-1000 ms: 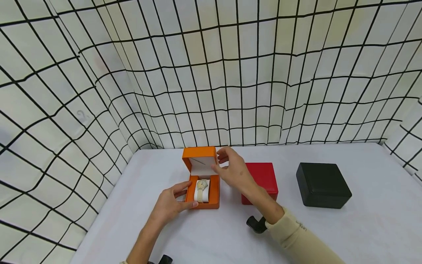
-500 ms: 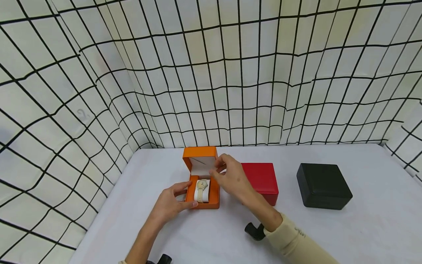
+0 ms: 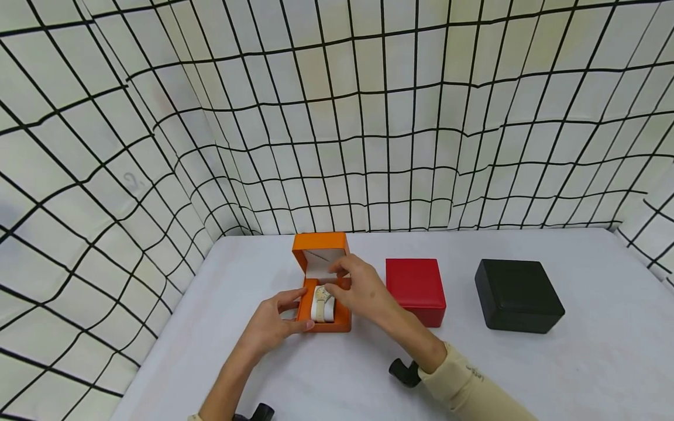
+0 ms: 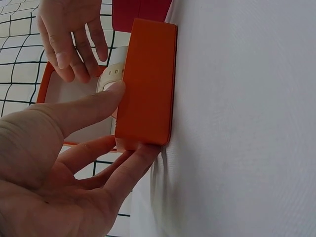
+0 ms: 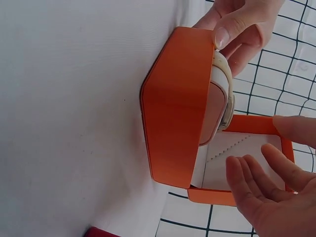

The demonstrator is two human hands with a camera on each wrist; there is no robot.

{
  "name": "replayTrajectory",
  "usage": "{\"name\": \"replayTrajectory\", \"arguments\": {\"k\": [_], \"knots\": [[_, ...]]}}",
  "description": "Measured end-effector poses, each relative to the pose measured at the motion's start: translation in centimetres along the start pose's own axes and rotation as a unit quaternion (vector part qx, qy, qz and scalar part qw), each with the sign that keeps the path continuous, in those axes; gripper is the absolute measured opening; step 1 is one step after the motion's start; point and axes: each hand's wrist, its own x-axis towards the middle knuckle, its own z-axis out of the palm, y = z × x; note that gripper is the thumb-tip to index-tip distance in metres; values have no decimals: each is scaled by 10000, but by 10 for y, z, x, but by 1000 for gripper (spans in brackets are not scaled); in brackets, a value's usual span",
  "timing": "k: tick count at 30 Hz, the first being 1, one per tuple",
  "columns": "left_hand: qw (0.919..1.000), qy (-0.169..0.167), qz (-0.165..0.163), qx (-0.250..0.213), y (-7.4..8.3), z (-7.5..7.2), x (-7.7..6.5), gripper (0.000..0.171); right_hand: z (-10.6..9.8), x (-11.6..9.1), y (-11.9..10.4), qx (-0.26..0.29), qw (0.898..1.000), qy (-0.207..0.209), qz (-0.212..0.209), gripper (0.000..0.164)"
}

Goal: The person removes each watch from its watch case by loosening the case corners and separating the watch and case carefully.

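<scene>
An orange watch box (image 3: 344, 318) stands on the white table with its lid (image 3: 320, 241) raised. Inside it, a cream-strapped wristwatch (image 3: 320, 304) is wrapped round a white cushion (image 3: 330, 313). My left hand (image 3: 270, 324) grips the near left corner of the base, its thumb on the front edge and fingers along the side. My right hand (image 3: 363, 289) hovers over the right part of the box, close to the watch. In the right wrist view, the right hand's fingers (image 5: 244, 180) are spread in front of the lid's pale lining and hold nothing. Whether they touch the lid cannot be told.
A red box (image 3: 416, 283) sits to the right of the orange one, partly beside my right forearm. Farther right is a dark green-black box (image 3: 518, 295). Both are closed. A wall with a black grid (image 3: 368, 146) rises behind the table's back edge.
My right hand has come down and leftward from the side of the raised lid to above the watch. My left hand has kept its hold on the base.
</scene>
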Motion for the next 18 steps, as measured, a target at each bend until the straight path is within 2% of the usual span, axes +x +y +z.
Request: {"name": "replayTrajectory", "arguments": {"k": [9, 18], "knots": [[10000, -30, 1, -63, 0, -1, 0, 72, 7, 5, 1, -287, 9973, -587, 347, 43], [9999, -66, 40, -139, -1, -1, -1, 71, 16, 6, 8, -503, 9951, -810, 274, 43]]}}
